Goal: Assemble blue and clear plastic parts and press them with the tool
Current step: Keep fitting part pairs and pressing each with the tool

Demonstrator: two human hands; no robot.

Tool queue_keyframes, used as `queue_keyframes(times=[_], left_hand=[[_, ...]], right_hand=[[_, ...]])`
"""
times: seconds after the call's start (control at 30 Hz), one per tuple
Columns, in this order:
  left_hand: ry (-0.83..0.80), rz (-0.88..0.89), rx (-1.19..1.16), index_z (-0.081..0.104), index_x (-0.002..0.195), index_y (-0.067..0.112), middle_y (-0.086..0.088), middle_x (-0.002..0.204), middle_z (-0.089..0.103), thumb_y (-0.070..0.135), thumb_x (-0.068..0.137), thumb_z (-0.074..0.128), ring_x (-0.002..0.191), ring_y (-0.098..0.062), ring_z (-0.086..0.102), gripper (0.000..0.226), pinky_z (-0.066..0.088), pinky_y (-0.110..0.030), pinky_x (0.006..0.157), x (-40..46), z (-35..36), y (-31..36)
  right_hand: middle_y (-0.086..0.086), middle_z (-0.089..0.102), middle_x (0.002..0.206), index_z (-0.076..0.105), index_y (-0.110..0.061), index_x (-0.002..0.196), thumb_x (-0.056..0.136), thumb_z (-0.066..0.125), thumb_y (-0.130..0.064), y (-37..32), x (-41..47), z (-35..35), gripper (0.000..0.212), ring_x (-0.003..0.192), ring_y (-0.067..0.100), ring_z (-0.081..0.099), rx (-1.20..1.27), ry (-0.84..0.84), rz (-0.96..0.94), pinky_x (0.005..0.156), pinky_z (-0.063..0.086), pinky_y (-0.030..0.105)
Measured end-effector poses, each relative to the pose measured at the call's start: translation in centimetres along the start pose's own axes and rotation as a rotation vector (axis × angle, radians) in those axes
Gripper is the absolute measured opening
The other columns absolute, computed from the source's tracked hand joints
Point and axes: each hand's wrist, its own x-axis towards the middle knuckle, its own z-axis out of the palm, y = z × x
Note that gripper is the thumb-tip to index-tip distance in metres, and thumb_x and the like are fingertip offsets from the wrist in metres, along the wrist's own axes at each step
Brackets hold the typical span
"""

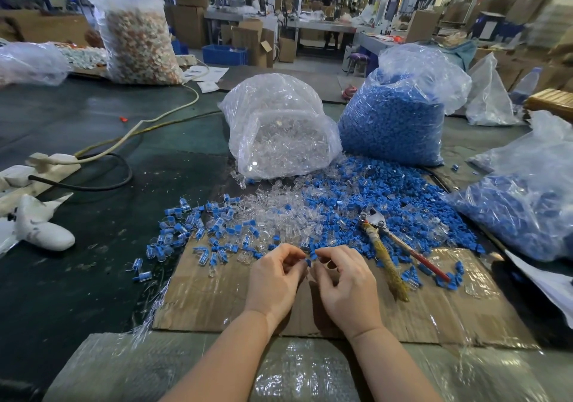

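- L hand (pixel 274 280) & R hand (pixel 344 283) meet over the cardboard sheet (pixel 217 302), fingertips close together, fingers curled.
- Small blue part (pixel 311 259) pinched betw. the two hands' fingertips; R thumb & forefinger clearly on it. L fingers curled at the same spot, seem to hold a clear bit, too small to tell for sure.
- Pressing tool (pixel 390 246), pliers-type w/ one red handle & one wrapped handle, lies on the cardboard just R of the hands, untouched, head resting in the loose blue pile (pixel 387 196).
- Loose clear parts (pixel 279 209) spread mid-table, just ahead of the hands.
- Assembled blue+clear pieces (pixel 192 231) scattered front-L, some on the cardboard edge.
- Behind: bag of clear parts (pixel 279 128) beside bag of blue parts (pixel 393 122), touching. Third bag w/ blue pieces (pixel 521 209) at far R.
- White power strip (pixel 37 169) w/ cables at far L on the dark table (pixel 93 128).
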Motion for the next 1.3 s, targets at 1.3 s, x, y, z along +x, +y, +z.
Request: queue_keyframes(times=[1.3], left_hand=[[0.002,-0.032,-0.008,0.061,0.08,0.028,0.009,0.075,0.065,0.007,0.085,0.063,0.068,0.01,0.058,0.022,0.046,-0.007,0.062,-0.2,-0.2,0.5]], right_hand=[[0.007,0.019,0.155,0.008,-0.02,0.149,0.088,0.026,-0.068,4.9,3.2,-4.8,0.08,0.142,0.03,0.012,-0.741,-0.422,0.728,0.109,0.004,0.06]])
